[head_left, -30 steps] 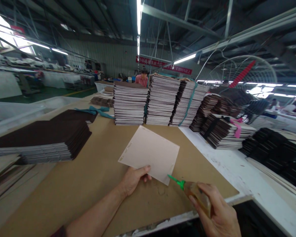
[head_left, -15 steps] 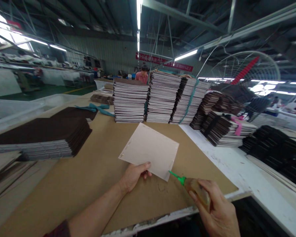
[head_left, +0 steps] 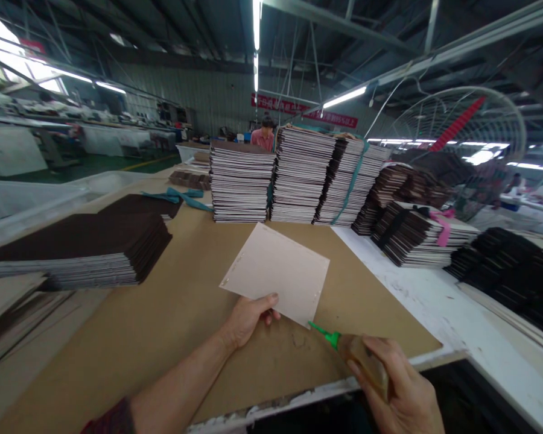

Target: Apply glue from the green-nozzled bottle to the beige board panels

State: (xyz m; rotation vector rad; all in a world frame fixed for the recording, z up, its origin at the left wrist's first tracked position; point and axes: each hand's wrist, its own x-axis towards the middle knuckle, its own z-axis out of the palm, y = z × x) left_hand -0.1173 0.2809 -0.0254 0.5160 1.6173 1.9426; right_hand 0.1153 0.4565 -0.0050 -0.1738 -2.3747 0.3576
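My left hand (head_left: 253,318) pinches a pale rectangular board (head_left: 278,271) by its near edge, thumb on top and fingers underneath. Small shiny spots, seemingly glue, dot the board's left and right edges. Wrapped in my right hand (head_left: 400,383) is an amber squeeze bottle (head_left: 364,358) with a long green nozzle (head_left: 324,333). The nozzle's tip is at the board's near right corner; whether it touches cannot be made out. Brown cardboard (head_left: 176,325) covers the table beneath both hands.
Tall stacks of dark-and-white panels (head_left: 242,184) stand behind the board. A dark brown pile (head_left: 72,244) lies left, strapped bundles (head_left: 419,235) and black pieces (head_left: 507,265) right. A fan (head_left: 457,132) stands at the right. Beyond the stacks is a person (head_left: 263,137).
The nozzle tip has slid down along the board's right edge to the near corner. Fresh shiny spots show on that edge. My left hand keeps its hold on the board.
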